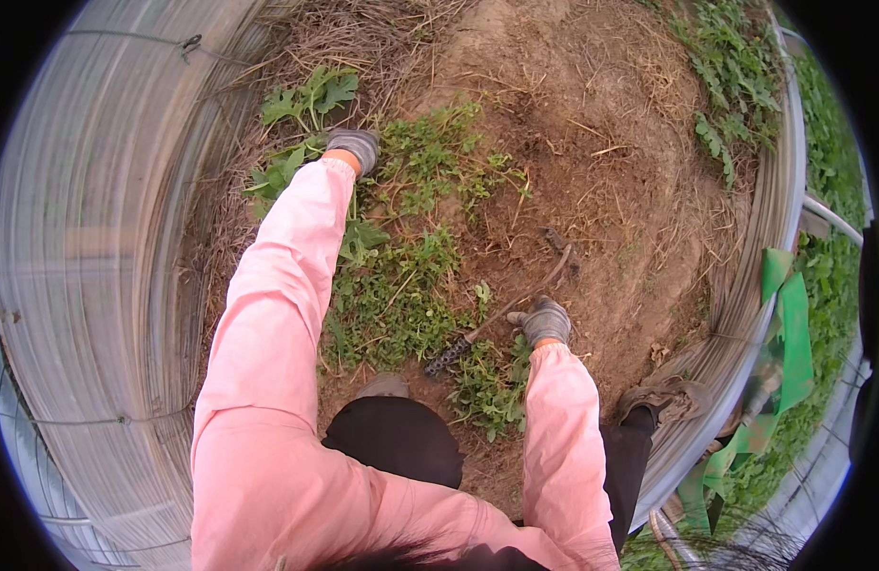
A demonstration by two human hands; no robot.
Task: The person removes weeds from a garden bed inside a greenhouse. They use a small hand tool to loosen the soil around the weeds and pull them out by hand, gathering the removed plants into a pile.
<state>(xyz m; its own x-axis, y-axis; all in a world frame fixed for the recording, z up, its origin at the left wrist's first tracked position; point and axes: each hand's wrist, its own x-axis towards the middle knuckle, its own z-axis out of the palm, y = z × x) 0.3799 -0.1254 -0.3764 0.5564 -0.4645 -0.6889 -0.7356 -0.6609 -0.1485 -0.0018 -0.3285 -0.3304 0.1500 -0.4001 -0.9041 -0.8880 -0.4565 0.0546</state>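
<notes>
My left hand (355, 148), in a grey knit glove, reaches forward among lobed, squash-like leaves (312, 98) and low weeds. Its fingers point away from me, and whether they grip a stem is hidden. My right hand (545, 322), gloved alike, is low over bare soil with the thumb out to the left. Just left of it lies a hand tool (514, 303), likely a hand hoe, with a black textured handle (446, 355) and a thin curved metal shaft. The thumb is close to that shaft; contact cannot be made out. Leafy weeds (397, 307) spread between my arms.
Rolled-up plastic sheeting (90, 235) rises along the left, tied with cord. More sheeting (750, 285) curves along the right, beside green tape strips (795, 335). Dry straw (382, 43) covers the far ground. My shoes (384, 385) stand on the soil at both sides.
</notes>
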